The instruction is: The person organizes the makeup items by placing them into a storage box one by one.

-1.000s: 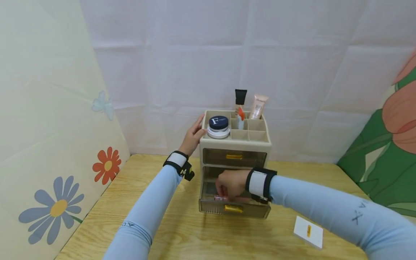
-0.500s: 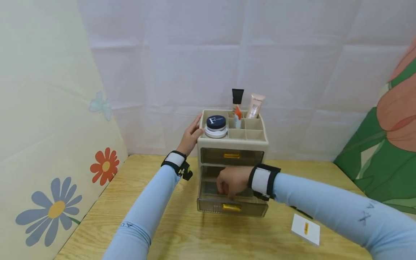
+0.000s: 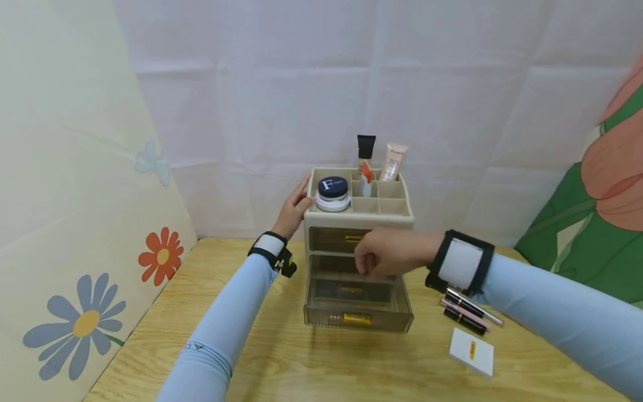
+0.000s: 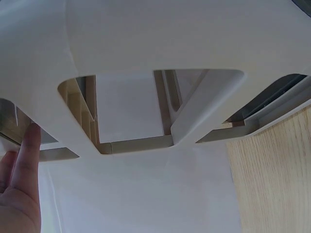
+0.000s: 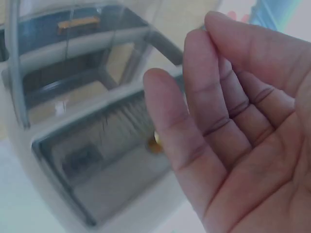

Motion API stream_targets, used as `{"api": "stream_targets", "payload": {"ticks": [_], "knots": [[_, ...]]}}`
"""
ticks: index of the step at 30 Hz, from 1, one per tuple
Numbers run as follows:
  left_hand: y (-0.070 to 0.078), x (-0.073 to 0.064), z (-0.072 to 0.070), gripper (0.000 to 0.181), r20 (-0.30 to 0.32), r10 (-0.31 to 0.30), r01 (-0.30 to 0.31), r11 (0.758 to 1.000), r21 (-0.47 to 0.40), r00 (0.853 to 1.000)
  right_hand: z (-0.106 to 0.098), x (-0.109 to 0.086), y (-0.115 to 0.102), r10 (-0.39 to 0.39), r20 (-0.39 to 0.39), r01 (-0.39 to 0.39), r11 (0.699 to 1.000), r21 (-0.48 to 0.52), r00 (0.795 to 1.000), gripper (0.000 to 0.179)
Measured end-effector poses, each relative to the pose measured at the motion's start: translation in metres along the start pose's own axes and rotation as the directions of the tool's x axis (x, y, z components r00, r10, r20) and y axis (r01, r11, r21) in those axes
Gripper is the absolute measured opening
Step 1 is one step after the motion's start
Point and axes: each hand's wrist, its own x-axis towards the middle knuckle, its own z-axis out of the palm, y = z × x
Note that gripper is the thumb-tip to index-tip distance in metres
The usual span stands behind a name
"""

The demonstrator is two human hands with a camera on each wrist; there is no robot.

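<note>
A cream cosmetics organizer (image 3: pixel 361 221) with smoky see-through drawers stands on the table. Its upper drawer (image 3: pixel 329 239) is closed, while the lower drawer (image 3: pixel 318 316) is pulled out toward me. My left hand (image 3: pixel 292 212) rests against the organizer's left side; in the left wrist view its fingers (image 4: pixel 30 155) lie straight along the side. Above the pulled-out drawer hovers my right hand (image 3: pixel 384 251), overlapping the upper drawer's front in the head view. The right wrist view shows its fingers (image 5: pixel 167 107) loosely bent, holding nothing.
On top sit a navy-lidded jar (image 3: pixel 332 186), a black-capped tube (image 3: pixel 365 146), a BB cream tube (image 3: pixel 394 162) and an orange-tipped item (image 3: pixel 366 180). Several slim cosmetic sticks (image 3: pixel 464 321) and a white flat box (image 3: pixel 471 352) lie at the right.
My right hand has risen out of the lower drawer and shifted right; the pink stick seen at its fingertips a second ago is out of sight. The left hand stays at the organizer's side.
</note>
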Motion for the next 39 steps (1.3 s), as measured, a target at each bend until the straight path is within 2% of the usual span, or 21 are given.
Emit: {"api": "stream_targets", "payload": {"ticks": [3, 7, 16, 20, 22, 25, 29, 32, 39], "knots": [[0.000, 0.000, 0.000, 0.065, 0.000, 0.000, 0.000, 1.000, 0.002, 1.000, -0.007, -0.018, 0.001, -0.009, -0.037, 0.010, 1.000, 0.018, 0.999, 0.020], [0.000, 0.000, 0.001, 0.065, 0.000, -0.013, 0.013, 1.000, 0.000, 1.000, -0.011, -0.042, 0.015, 0.039, -0.083, -0.033, 0.997, 0.067, 0.996, 0.020], [0.001, -0.001, 0.002, 0.064, 0.005, -0.027, 0.027, 1.000, -0.012, 1.000, 0.003, -0.087, 0.069, 0.120, -0.214, -0.091, 0.986, 0.141, 0.969, 0.015], [0.002, -0.001, 0.003, 0.064, -0.001, -0.027, 0.027, 1.000, -0.014, 1.000, 0.018, -0.101, 0.099, 0.162, -0.268, -0.138, 0.985, 0.105, 0.950, 0.014], [0.002, -0.001, 0.003, 0.064, -0.005, -0.027, 0.027, 1.000, -0.010, 1.000, 0.027, -0.106, 0.114, 0.170, -0.297, -0.157, 0.985, 0.069, 0.940, 0.013], [0.002, -0.002, 0.002, 0.064, -0.010, -0.029, 0.029, 1.000, -0.006, 1.000, 0.042, -0.111, 0.134, 0.242, -0.307, -0.241, 0.970, 0.041, 0.920, 0.011], [0.002, -0.002, 0.001, 0.064, -0.005, -0.031, 0.031, 1.000, 0.000, 1.000, 0.061, -0.116, 0.154, 0.354, -0.274, -0.344, 0.935, 0.088, 0.894, 0.012], [0.003, -0.002, 0.001, 0.064, -0.003, -0.025, 0.025, 1.000, 0.007, 1.000, 0.075, -0.116, 0.169, 0.387, -0.276, -0.369, 0.922, 0.115, 0.880, 0.013], [0.001, -0.002, 0.002, 0.064, -0.002, -0.016, 0.016, 1.000, 0.004, 1.000, 0.104, -0.112, 0.199, 0.460, -0.258, -0.450, 0.887, 0.100, 0.850, 0.014]]}}
